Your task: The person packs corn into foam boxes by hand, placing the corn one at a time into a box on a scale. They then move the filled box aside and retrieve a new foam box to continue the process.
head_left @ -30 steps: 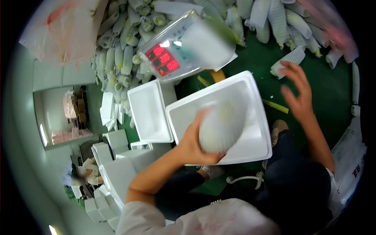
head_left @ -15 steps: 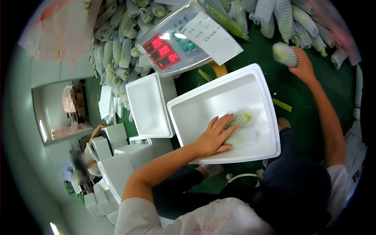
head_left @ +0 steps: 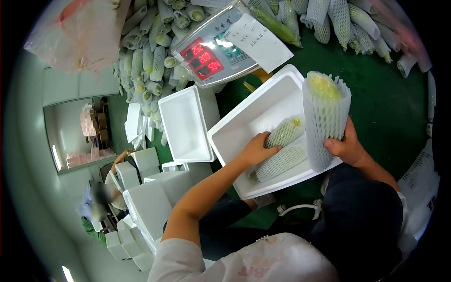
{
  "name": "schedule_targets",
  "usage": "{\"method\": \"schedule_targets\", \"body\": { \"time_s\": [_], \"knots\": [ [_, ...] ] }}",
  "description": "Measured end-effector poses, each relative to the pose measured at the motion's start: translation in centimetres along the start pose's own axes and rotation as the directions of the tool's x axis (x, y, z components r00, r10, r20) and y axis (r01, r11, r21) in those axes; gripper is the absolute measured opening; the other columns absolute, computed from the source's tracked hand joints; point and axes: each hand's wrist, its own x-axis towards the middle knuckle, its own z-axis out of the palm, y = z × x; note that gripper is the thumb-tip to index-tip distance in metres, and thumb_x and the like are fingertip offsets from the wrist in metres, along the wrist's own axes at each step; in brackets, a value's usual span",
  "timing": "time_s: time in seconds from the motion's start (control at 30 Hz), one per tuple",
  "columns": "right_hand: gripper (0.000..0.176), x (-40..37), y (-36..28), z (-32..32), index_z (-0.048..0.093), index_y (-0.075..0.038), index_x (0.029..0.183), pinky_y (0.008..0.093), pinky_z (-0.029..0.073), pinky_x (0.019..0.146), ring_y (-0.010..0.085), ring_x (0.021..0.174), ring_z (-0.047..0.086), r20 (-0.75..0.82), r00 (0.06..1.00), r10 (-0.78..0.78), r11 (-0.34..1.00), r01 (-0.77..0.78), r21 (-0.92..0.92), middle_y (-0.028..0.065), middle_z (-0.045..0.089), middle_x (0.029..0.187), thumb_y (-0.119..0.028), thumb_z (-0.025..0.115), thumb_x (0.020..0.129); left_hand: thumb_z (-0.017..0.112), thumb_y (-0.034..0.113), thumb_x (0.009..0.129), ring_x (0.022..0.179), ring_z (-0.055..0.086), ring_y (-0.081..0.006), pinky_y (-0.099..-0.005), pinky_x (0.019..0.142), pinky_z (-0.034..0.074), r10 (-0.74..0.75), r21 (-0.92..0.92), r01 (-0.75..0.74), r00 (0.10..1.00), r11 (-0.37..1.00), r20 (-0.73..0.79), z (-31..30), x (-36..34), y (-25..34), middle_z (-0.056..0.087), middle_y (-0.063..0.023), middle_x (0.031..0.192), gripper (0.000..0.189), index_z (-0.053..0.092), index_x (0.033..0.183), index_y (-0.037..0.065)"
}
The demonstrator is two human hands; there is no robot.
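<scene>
A white foam box (head_left: 230, 134), tilted, lies in front of me. Inside it, side by side, are a long yellow-green vegetable in a white foam net sleeve (head_left: 283, 133) and a second netted vegetable (head_left: 282, 160). My left hand (head_left: 258, 149) grips the end of the first one, thumb across it and fingers partly hidden behind. My right hand (head_left: 346, 146) is closed around the lower part of a larger netted vegetable (head_left: 327, 117), held upright over the box's right side. Its yellowish end shows at the top.
A scale (head_left: 211, 51) with red digits and a handwritten paper (head_left: 260, 43) stands beyond the box. Netted vegetables (head_left: 145, 61) are heaped behind. Another foam box (head_left: 183, 124) stands left, near stacked foam boxes (head_left: 150, 202). A person (head_left: 110, 190) works at far left.
My right hand has brought the netted vegetable from the far right in over the box. My left hand has gone from lying spread on the vegetables to gripping an end. The box has tilted.
</scene>
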Motion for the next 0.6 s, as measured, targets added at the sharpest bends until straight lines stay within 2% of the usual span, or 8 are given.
{"method": "schedule_targets", "body": {
  "time_s": [0.1, 0.2, 0.33, 0.4, 0.43, 0.5, 0.53, 0.6],
  "knots": [
    [0.08, 0.5, 0.4, 0.0, 0.031, 0.0, 0.143, 0.0378, 0.044, 0.101, 0.0214, 0.115, 0.055, -0.036, 0.999, -0.019, 1.0, 0.019, 0.018, 0.0129, 0.056, 0.126, -0.029, 0.07, 0.079, 0.068, 0.04, 0.085, 0.114, 0.053, -0.0368, -0.0423, 0.099, 0.042, 0.203, -0.104, -0.217, 0.971, 0.971, -0.127, 1.2, 0.3, 1.1, 0.053, -0.0238, 0.123, 0.067, 0.048, 0.134, 0.0],
    [0.072, 1.1, 1.0, 0.0, 0.041, 0.001, 0.135, 0.0397, 0.047, 0.098, 0.0241, 0.112, 0.058, -0.118, 0.991, -0.063, 0.994, 0.073, 0.078, 0.015, 0.06, 0.12, -0.043, 0.062, 0.083, 0.069, 0.038, 0.083, 0.117, 0.048, -0.0375, -0.0443, 0.101, 0.038, 0.41, 0.19, -0.373, 0.883, 0.908, -0.229, 0.9, 1.7, 4.5, 0.052, -0.0218, 0.123, 0.066, 0.049, 0.135, 0.003],
    [0.055, 2.6, 0.5, 0.4, 0.049, 0.0, 0.13, 0.037, 0.048, 0.096, 0.023, 0.108, 0.061, -0.248, 0.969, -0.008, 0.924, 0.102, 0.368, 0.0129, 0.063, 0.117, -0.041, 0.049, 0.094, 0.065, 0.024, 0.083, 0.121, 0.043, -0.0416, -0.0475, 0.105, 0.034, 0.524, 0.523, -0.274, 0.742, 0.807, -0.419, 4.7, 1.4, 4.3, 0.039, -0.0246, 0.142, 0.071, 0.038, 0.146, 0.006],
    [0.05, 2.4, 0.7, -0.1, 0.045, -0.001, 0.133, 0.0351, 0.049, 0.094, 0.0227, 0.104, 0.063, -0.277, 0.947, 0.165, 0.802, 0.035, 0.596, 0.0117, 0.065, 0.111, -0.034, 0.049, 0.096, 0.058, 0.027, 0.09, 0.136, 0.032, -0.0417, -0.048, 0.113, 0.024, 0.484, 0.393, -0.332, 0.78, 0.858, -0.397, 3.8, 1.0, 4.0, 0.028, -0.0233, 0.152, 0.068, 0.034, 0.149, 0.006],
    [0.054, 2.0, 1.0, -0.9, 0.043, -0.001, 0.136, 0.0348, 0.047, 0.097, 0.0228, 0.109, 0.06, -0.145, 0.972, 0.184, 0.781, -0.055, 0.622, 0.0118, 0.062, 0.117, -0.038, 0.049, 0.098, 0.056, 0.029, 0.092, 0.139, 0.029, -0.0414, -0.0477, 0.114, 0.022, 0.5, 0.321, -0.392, 0.763, 0.862, -0.409, 2.7, 0.4, 4.3, 0.027, -0.023, 0.154, 0.066, 0.033, 0.15, 0.006],
    [0.063, 1.0, 2.7, -0.2, 0.038, 0.001, 0.14, 0.0369, 0.043, 0.102, 0.0263, 0.119, 0.055, -0.107, 0.994, 0.024, 0.971, 0.002, 0.24, 0.0149, 0.056, 0.126, -0.043, 0.052, 0.097, 0.049, 0.036, 0.096, 0.147, 0.019, -0.0369, -0.0454, 0.118, 0.014, 0.541, -0.003, -0.587, 0.748, 0.81, -0.385, -1.1, -2.7, 8.5, 0.02, -0.0232, 0.158, 0.065, 0.031, 0.15, 0.004],
    [0.068, 0.9, 3.0, -0.1, 0.036, 0.002, 0.142, 0.038, 0.041, 0.105, 0.0281, 0.124, 0.052, -0.08, 0.995, -0.053, 0.998, 0.055, 0.026, 0.0165, 0.054, 0.131, -0.046, 0.053, 0.097, 0.061, 0.04, 0.089, 0.147, 0.019, -0.0333, -0.0425, 0.119, 0.012, 0.602, -0.231, -0.657, 0.752, 0.718, -0.267, -2.8, -3.6, 10.1, 0.021, -0.0214, 0.158, 0.082, 0.024, 0.152, 0.002],
    [0.083, 2.3, -0.1, 3.0, 0.026, 0.004, 0.148, 0.0424, 0.033, 0.111, 0.0349, 0.134, 0.041, 0.166, 0.883, -0.439, 0.758, 0.463, -0.459, 0.0233, 0.043, 0.143, -0.05, 0.058, 0.094, 0.074, 0.039, 0.077, 0.146, 0.022, -0.0323, -0.0403, 0.118, 0.018, 0.47, -0.492, -0.478, 0.87, 0.727, -0.15, -2.0, -7.2, 11.8, 0.022, -0.0186, 0.158, 0.104, 0.015, 0.154, 0.001]
  ]
}}
